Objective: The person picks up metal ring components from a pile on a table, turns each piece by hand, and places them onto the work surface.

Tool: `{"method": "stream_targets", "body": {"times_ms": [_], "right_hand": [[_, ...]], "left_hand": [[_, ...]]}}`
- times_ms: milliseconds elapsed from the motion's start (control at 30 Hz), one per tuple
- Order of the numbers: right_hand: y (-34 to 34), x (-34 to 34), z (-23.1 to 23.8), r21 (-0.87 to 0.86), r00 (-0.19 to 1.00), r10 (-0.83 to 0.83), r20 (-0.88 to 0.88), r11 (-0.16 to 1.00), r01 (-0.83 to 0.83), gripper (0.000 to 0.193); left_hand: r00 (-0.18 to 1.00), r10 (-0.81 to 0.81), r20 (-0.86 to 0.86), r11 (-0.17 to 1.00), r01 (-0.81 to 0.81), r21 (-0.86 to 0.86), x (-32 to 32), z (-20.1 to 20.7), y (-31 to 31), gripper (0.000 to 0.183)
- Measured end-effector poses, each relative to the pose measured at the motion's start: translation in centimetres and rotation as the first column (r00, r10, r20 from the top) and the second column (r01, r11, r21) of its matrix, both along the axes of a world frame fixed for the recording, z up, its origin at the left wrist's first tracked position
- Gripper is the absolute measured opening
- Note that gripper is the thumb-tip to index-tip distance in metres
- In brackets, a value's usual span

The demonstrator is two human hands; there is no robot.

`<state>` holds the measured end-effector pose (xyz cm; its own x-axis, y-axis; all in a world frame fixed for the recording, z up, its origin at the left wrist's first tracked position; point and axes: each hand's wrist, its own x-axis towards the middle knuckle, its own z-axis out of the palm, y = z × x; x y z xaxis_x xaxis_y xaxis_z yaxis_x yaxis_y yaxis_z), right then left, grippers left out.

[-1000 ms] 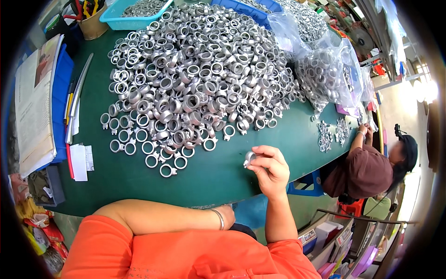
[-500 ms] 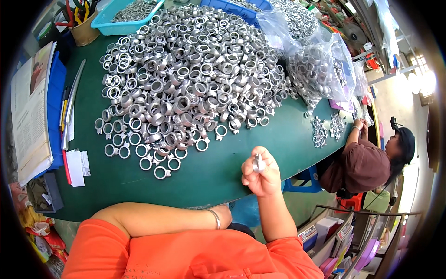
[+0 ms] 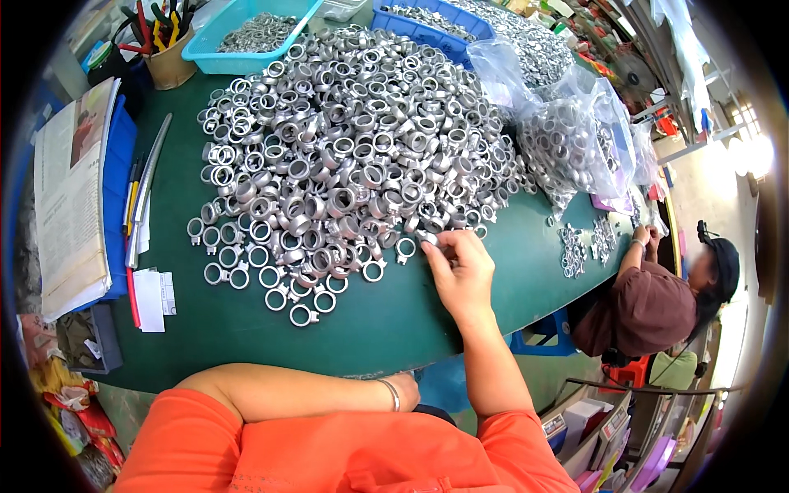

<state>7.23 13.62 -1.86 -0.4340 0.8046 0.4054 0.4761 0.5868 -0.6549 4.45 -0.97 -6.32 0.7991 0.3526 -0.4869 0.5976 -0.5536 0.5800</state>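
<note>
Thumb and fingertips of my right hand (image 3: 463,275) pinch a small silver metal ring (image 3: 427,238) at the near right edge of a big heap of metal rings (image 3: 353,140). Many of the heaped rings carry a short stub on one side. Single rings lie loose along the heap's near edge, one of them (image 3: 405,248) just left of my pinched fingers. My left forearm lies across my body, a silver bangle on its wrist. The left hand (image 3: 403,391) rests at the near table edge, with its fingers hidden.
A green table (image 3: 394,324) carries the heap. Behind it stand a turquoise basin (image 3: 238,62) and a blue tray (image 3: 427,33) with metal parts. A clear bag of rings (image 3: 567,140) sits right. Newspapers (image 3: 74,197) lie left. A co-worker (image 3: 649,304) sits at the right.
My right hand has moved forward from near the table edge to the heap, carrying the ring and turning it downward. The left arm stays across my body. The whole view has shifted slightly.
</note>
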Motion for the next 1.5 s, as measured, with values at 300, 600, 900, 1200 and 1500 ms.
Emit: {"method": "stream_targets", "body": {"times_ms": [300, 600, 900, 1200, 1500], "right_hand": [[-1.3, 2.2, 2.1, -0.743, 0.76, -0.167, -0.628, 0.419, -0.522, 0.014], [-1.5, 2.6, 2.3, -0.659, 0.629, -0.226, -0.744, 0.092, -0.747, 0.023], [1.6, -0.7, 1.7, 0.169, 0.998, 0.029, 0.052, 0.985, -0.038, 0.014], [0.3, 0.1, 2.1, 0.038, 0.976, 0.116, -0.184, 0.993, -0.11, 0.013], [-1.6, 2.3, 2.3, -0.702, 0.773, -0.119, -0.623, 0.52, -0.486, 0.014]], "left_hand": [[1.0, 0.012, -0.002, 0.999, -0.012, -0.052, 0.0, 0.0, -0.4, 0.035], [0.999, 0.039, 0.005, 0.999, -0.039, 0.007, 0.0, -1.5, -1.3, 0.034], [0.999, 0.016, 0.036, 1.0, -0.017, 0.024, -0.3, 0.2, -0.5, 0.029], [1.0, 0.002, 0.004, 1.0, -0.002, 0.031, 0.0, -0.4, -0.7, 0.032], [0.999, -0.034, 0.023, 0.999, 0.033, 0.042, 0.1, -0.9, -0.7, 0.036]]}}
